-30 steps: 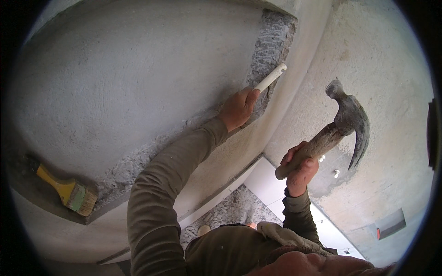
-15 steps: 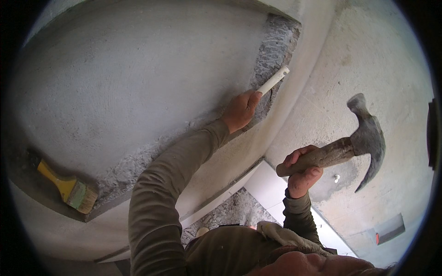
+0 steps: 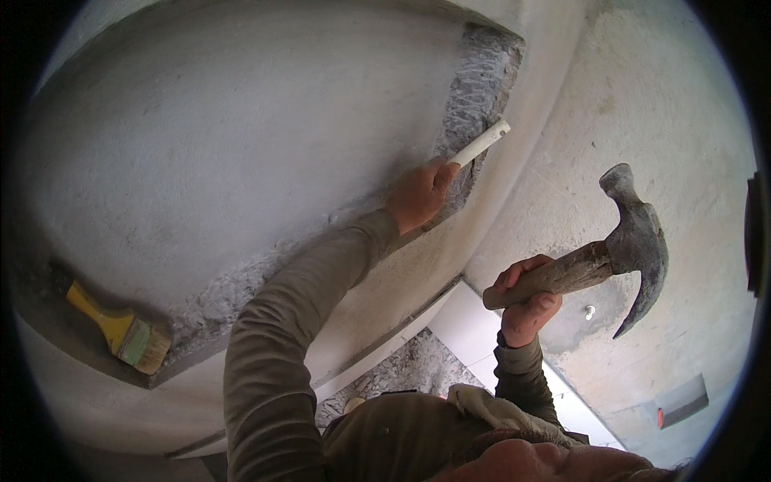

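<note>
My left hand (image 3: 419, 193) is closed around a slim tool with a white handle (image 3: 479, 145), which has a hole near its end. The tool's other end is hidden behind the hand. It lies over the rough, chipped strip (image 3: 482, 76) along the edge of a grey recessed surface (image 3: 265, 120). Further right, my right hand (image 3: 530, 299) grips a claw hammer (image 3: 638, 241) low on its worn wooden handle. The hammer's metal head is raised in the air, apart from the white-handled tool, with its claw curving downward.
A wide paintbrush (image 3: 120, 328) with a yellow handle lies at the recess's left corner. Broken rubble (image 3: 422, 361) covers the floor below, beside white panels (image 3: 462, 325). The plastered wall (image 3: 666, 120) on the right holds a small fitting (image 3: 590, 312) and a rectangular box opening (image 3: 683, 402).
The hammer head has shifted slightly to the left. The white handle's end has moved a little to the right and down, while both hands keep their holds.
</note>
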The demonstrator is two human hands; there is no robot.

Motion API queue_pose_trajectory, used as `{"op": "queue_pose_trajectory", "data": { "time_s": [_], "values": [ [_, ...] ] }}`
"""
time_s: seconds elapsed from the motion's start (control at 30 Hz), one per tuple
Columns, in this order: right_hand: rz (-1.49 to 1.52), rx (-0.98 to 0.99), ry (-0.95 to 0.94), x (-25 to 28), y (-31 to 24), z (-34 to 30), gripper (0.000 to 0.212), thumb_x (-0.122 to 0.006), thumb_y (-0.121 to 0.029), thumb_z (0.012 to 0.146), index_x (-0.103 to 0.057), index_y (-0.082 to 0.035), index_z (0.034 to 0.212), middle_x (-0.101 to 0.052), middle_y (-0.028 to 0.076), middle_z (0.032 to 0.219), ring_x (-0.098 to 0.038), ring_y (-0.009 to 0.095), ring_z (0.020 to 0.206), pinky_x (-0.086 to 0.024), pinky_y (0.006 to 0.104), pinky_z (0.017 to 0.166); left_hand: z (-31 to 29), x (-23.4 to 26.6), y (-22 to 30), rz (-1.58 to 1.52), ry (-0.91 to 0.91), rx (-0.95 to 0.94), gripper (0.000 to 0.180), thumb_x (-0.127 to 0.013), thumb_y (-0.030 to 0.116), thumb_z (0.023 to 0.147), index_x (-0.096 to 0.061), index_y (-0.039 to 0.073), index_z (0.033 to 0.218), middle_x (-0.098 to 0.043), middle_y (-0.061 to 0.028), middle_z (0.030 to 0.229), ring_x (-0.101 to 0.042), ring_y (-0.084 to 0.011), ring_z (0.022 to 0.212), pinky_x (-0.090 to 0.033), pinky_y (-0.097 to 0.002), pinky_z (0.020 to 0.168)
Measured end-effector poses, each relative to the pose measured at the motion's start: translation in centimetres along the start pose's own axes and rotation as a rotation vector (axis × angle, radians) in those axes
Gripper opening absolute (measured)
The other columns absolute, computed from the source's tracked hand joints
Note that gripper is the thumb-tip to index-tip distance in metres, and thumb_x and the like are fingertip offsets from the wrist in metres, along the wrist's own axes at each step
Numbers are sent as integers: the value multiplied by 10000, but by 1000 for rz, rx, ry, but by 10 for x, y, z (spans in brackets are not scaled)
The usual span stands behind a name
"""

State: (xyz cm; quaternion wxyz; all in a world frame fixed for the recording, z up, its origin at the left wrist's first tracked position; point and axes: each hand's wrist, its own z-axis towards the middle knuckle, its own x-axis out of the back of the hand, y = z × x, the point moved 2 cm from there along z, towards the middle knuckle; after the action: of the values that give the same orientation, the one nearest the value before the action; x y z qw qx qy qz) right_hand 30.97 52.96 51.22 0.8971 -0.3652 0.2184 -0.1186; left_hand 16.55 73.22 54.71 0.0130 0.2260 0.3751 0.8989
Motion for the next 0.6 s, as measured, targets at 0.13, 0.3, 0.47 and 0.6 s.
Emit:
{"op": "queue_pose_trajectory", "data": {
  "time_s": [0.13,0.3,0.47,0.6],
  "values": [
    [-21,12,-20,0,-4,1,943,-658,-821,677,-498,28,1055,-573,103,729,-581,197,644,-491,322,585,3,2,-4,15,20,-42,515,-397,477,1043,-548,27,843,-473,-78,617,-426,-190,574,-384,-408,559],
    [29,138,-58,3,2,9,747,-634,-706,811,-510,2,1017,-562,71,711,-568,178,630,-470,310,560,1,-1,4,42,27,-38,530,-387,482,1044,-552,19,844,-481,-94,617,-429,-208,565,-384,-412,559],
    [-531,136,-300,2,65,54,407,-453,-421,1029,-525,-33,928,-532,25,657,-523,139,557,-424,303,500,1,-4,6,41,84,-33,534,-383,474,1046,-553,10,844,-483,-120,614,-439,-228,564,-385,-422,563],
    [-191,-74,-178,10,48,41,488,-409,-501,1028,-515,-32,943,-526,46,659,-507,130,533,-422,267,484,2,-1,8,122,51,24,522,-386,453,1050,-554,6,842,-480,-125,613,-434,-227,564,-383,-425,567]
  ]
}}
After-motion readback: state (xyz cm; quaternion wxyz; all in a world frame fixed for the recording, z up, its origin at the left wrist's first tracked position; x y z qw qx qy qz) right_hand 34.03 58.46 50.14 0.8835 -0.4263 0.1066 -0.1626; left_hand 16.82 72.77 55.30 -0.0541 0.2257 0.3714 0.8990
